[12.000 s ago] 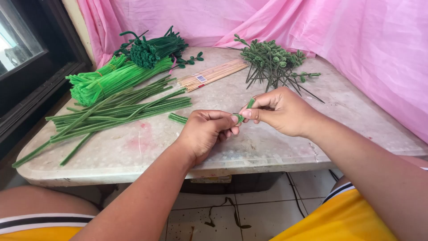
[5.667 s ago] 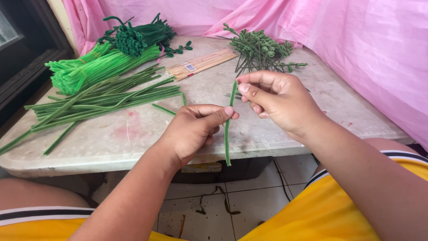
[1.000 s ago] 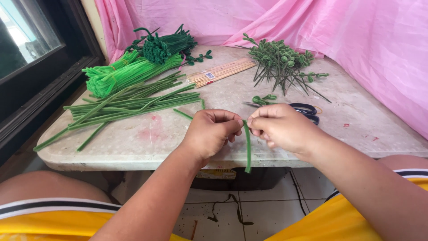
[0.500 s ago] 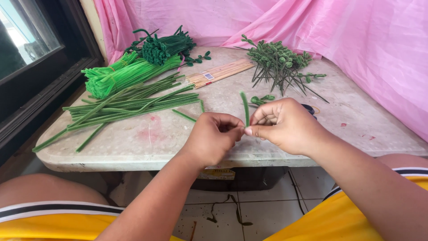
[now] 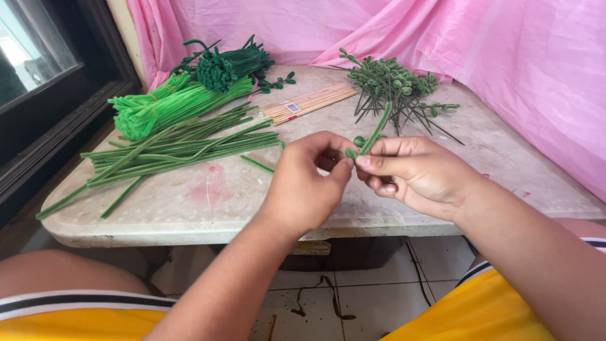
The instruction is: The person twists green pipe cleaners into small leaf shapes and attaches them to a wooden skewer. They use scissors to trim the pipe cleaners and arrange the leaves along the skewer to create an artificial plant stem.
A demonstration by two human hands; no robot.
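Note:
A fuzzy green pipe cleaner [image 5: 377,128] rises up and to the right from between my hands. My right hand [image 5: 413,173] pinches its lower part between thumb and fingers. My left hand [image 5: 309,183] meets it there, fingertips closed on the bent lower end of the same stem. Both hands hover over the near edge of the stone table [image 5: 208,208]. Small green loops peek out just behind my fingers.
Loose green stems [image 5: 170,151] lie at left, with a bright green bundle [image 5: 170,107] and a dark green bundle [image 5: 230,66] behind. A pack of wooden sticks [image 5: 309,101] and a pile of finished leafy stems [image 5: 391,85] sit at the back. Pink cloth [image 5: 505,57] drapes behind.
The pipe cleaner hung down between my hands a second ago; its free end has since swung upward and now leans away to the right. My hands stayed together at the table edge.

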